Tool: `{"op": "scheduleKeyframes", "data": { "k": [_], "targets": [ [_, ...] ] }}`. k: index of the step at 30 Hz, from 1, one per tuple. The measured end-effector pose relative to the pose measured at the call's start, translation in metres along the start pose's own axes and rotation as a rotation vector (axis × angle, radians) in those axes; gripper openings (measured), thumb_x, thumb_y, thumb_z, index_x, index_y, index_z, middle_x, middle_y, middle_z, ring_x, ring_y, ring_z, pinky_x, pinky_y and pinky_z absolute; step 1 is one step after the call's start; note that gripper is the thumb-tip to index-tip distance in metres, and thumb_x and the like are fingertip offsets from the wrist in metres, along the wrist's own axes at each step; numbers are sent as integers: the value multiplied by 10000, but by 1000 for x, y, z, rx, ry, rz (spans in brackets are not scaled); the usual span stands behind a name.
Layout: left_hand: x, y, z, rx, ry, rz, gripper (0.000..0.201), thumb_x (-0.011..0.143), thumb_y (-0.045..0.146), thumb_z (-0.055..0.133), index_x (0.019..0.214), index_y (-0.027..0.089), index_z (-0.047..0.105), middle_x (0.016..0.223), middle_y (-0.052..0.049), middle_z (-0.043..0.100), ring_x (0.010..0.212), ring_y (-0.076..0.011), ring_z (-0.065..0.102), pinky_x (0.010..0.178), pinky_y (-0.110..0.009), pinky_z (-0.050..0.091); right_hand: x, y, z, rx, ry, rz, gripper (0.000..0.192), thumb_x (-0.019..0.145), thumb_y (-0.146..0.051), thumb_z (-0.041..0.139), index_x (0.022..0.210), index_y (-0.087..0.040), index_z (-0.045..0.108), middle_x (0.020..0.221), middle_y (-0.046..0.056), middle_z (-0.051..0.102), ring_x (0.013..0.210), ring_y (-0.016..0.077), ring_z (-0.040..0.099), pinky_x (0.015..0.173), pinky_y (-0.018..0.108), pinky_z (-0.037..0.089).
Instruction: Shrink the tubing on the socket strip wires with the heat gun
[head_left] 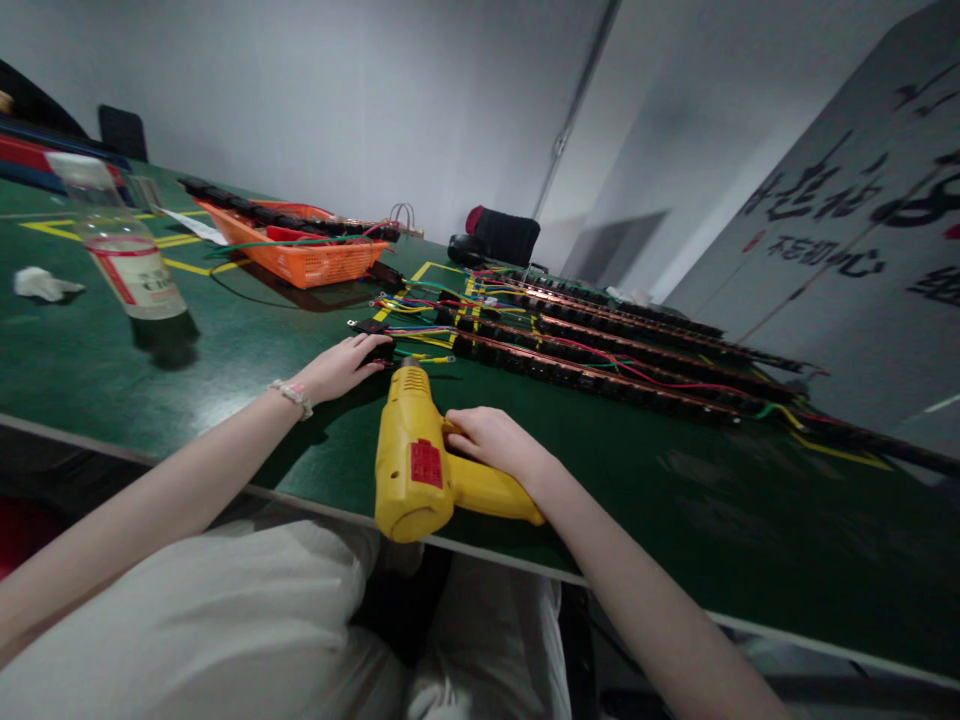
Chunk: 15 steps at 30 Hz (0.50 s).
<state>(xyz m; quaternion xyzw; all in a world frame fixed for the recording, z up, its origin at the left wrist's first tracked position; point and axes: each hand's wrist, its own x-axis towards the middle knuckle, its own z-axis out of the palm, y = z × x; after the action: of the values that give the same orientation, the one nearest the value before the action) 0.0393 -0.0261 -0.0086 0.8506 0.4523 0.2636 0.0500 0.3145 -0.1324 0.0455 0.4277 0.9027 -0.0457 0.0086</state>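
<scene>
A yellow heat gun (415, 455) with a red label is in my right hand (495, 440), whose fingers are wrapped round its handle. Its nozzle points away from me, toward the ends of a bundle of coloured wires (420, 330). My left hand (341, 370) lies just left of the nozzle, fingers curled over a small black part (384, 350) at the wires' end. What sits under those fingertips is partly hidden. A green-and-yellow wire (431, 358) with a metal end lug lies right in front of the nozzle.
Several long black bars with copper strips (592, 370) lie side by side to the right. An orange basket (315, 264) holding another bar stands at the back left. Nearer on the left are a clear bottle (131, 265) and crumpled tissue (43, 284). The green table's edge (517, 566) runs before my lap.
</scene>
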Motion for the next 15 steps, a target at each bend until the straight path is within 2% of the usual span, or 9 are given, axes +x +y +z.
{"op": "scheduleKeyframes", "data": {
  "k": [5, 15],
  "targets": [
    [0, -3, -1, -29, -9, 29, 510, 904, 335, 377, 1382, 173, 443, 1335, -134, 522, 1243, -282, 485, 1074, -451, 373, 16, -12, 3, -5, 31, -54, 186, 964, -317, 493, 930, -181, 614, 925, 68, 689, 854, 185, 624, 663, 257, 343],
    [-2, -7, -4, -34, -11, 26, 527, 905, 357, 379, 1391, 161, 435, 1371, -126, 502, 1278, -270, 463, 1103, -427, 346, 18, -11, 6, 21, 40, -80, 211, 972, -346, 483, 949, -180, 610, 930, 74, 693, 846, 189, 633, 657, 260, 348]
  ]
}}
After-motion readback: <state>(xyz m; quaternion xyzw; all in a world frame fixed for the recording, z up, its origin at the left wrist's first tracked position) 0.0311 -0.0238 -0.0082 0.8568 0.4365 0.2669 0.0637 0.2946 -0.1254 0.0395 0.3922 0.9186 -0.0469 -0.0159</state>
